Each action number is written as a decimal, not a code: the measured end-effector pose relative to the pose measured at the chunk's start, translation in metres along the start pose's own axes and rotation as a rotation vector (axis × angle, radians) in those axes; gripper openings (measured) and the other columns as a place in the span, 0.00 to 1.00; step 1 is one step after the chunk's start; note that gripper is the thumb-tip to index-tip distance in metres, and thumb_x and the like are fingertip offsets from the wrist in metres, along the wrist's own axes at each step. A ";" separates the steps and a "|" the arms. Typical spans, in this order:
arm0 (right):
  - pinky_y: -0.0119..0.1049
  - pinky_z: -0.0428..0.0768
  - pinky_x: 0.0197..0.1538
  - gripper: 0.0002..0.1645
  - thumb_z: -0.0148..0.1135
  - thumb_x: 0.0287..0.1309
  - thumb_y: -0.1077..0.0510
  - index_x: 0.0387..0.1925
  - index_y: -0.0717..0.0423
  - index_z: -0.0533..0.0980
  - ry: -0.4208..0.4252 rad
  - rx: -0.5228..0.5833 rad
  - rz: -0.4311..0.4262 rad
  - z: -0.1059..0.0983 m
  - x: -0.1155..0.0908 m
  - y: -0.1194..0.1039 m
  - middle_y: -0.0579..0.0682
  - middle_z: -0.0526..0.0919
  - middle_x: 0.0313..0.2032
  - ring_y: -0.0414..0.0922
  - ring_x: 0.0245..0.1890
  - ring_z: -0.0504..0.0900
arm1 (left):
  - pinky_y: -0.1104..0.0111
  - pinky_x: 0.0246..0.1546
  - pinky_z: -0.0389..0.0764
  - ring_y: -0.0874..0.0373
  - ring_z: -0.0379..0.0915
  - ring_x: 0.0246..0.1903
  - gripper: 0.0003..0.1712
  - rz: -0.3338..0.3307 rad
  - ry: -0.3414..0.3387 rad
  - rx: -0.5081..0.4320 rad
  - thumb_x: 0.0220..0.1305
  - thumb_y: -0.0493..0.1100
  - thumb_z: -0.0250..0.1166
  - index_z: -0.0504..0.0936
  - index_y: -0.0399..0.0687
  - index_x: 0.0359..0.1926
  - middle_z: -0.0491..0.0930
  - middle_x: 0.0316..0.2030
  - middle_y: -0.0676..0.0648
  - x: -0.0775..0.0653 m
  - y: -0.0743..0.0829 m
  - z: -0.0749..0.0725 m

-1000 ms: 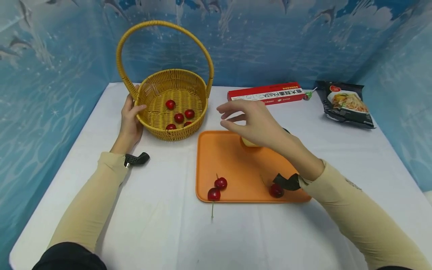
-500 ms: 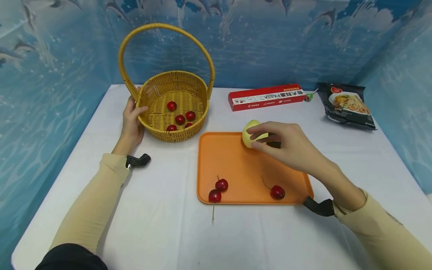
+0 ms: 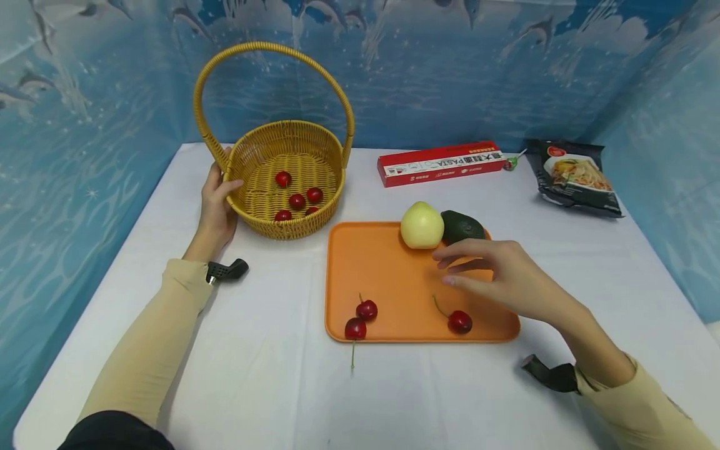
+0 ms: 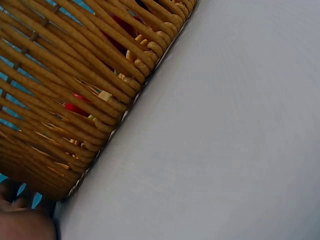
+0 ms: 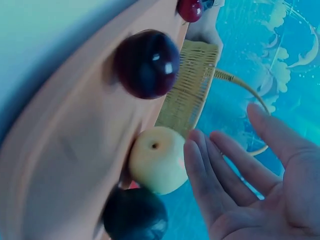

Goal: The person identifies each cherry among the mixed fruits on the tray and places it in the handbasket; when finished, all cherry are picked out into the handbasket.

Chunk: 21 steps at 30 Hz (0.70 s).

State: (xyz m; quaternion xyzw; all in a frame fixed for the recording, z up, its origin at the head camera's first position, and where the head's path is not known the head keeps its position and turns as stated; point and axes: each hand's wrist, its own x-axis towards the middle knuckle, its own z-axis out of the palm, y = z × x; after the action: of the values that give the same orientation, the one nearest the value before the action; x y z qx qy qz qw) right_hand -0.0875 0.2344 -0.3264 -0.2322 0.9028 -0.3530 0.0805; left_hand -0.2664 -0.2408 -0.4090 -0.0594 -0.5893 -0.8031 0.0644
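My left hand (image 3: 217,209) grips the left side of a yellow wicker basket (image 3: 287,230), thumb over the rim and the other fingers outside. Several cherries (image 3: 297,201) lie inside the basket. Over the right part of an orange tray (image 3: 388,269) hovers my right hand (image 3: 500,275), fingers loosely bent and holding nothing. Close to its fingertips are a pale yellow-green pear (image 3: 422,226) and a dark green avocado (image 3: 461,226) at the tray's back edge. One stemmed cherry (image 3: 460,322) lies below the hand; two more cherries (image 3: 367,310) sit at the tray's front left corner.
Behind the tray lies a red pasta box (image 3: 442,164), with a small green lollipop (image 3: 510,164) at its right end. A black noodle packet (image 3: 576,178) rests at the back right. A blue dolphin-print curtain (image 3: 360,75) borders the white table (image 3: 253,375).
My right hand has drawn back from beside the basket, moving right and toward me, uncovering the pear and the avocado. My left hand stays on the basket.
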 end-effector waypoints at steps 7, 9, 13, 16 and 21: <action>0.40 0.82 0.55 0.27 0.71 0.55 0.45 0.57 0.41 0.79 -0.127 0.078 0.047 0.001 -0.013 0.014 0.38 0.85 0.51 0.38 0.52 0.83 | 0.58 0.74 0.55 0.51 0.55 0.72 0.38 0.001 0.001 -0.008 0.63 0.34 0.54 0.63 0.59 0.73 0.60 0.72 0.48 0.000 0.001 0.002; 0.39 0.82 0.55 0.28 0.72 0.54 0.45 0.57 0.43 0.79 -0.181 0.135 0.056 0.002 -0.015 0.018 0.39 0.85 0.51 0.39 0.52 0.83 | 0.58 0.74 0.55 0.51 0.55 0.72 0.38 0.005 -0.005 -0.013 0.63 0.34 0.54 0.63 0.59 0.73 0.59 0.73 0.47 0.001 0.001 0.002; 0.37 0.81 0.56 0.29 0.73 0.53 0.45 0.57 0.44 0.79 -0.296 0.185 0.052 0.007 -0.017 0.027 0.40 0.84 0.52 0.40 0.51 0.83 | 0.58 0.74 0.55 0.50 0.54 0.72 0.38 -0.005 0.000 -0.025 0.63 0.34 0.55 0.63 0.59 0.73 0.60 0.73 0.47 0.001 0.001 0.001; 0.36 0.79 0.57 0.30 0.73 0.53 0.46 0.58 0.42 0.78 -0.357 0.186 0.058 0.009 -0.017 0.032 0.39 0.83 0.52 0.39 0.51 0.82 | 0.58 0.74 0.55 0.50 0.54 0.72 0.38 -0.010 0.003 -0.029 0.62 0.34 0.55 0.63 0.59 0.73 0.60 0.73 0.48 0.001 0.001 0.001; 0.35 0.79 0.57 0.32 0.75 0.51 0.49 0.59 0.41 0.78 -0.385 0.210 0.070 0.010 -0.018 0.037 0.39 0.83 0.53 0.39 0.50 0.82 | 0.58 0.75 0.54 0.50 0.53 0.72 0.38 -0.014 -0.004 -0.036 0.63 0.34 0.54 0.63 0.58 0.73 0.59 0.73 0.48 0.001 -0.001 0.001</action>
State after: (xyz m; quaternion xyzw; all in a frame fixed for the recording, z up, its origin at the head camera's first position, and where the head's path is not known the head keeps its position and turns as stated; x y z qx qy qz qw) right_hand -0.0826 0.2607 -0.3594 -0.2542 0.8364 -0.3912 0.2875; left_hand -0.2675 -0.2396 -0.4091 -0.0583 -0.5753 -0.8139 0.0565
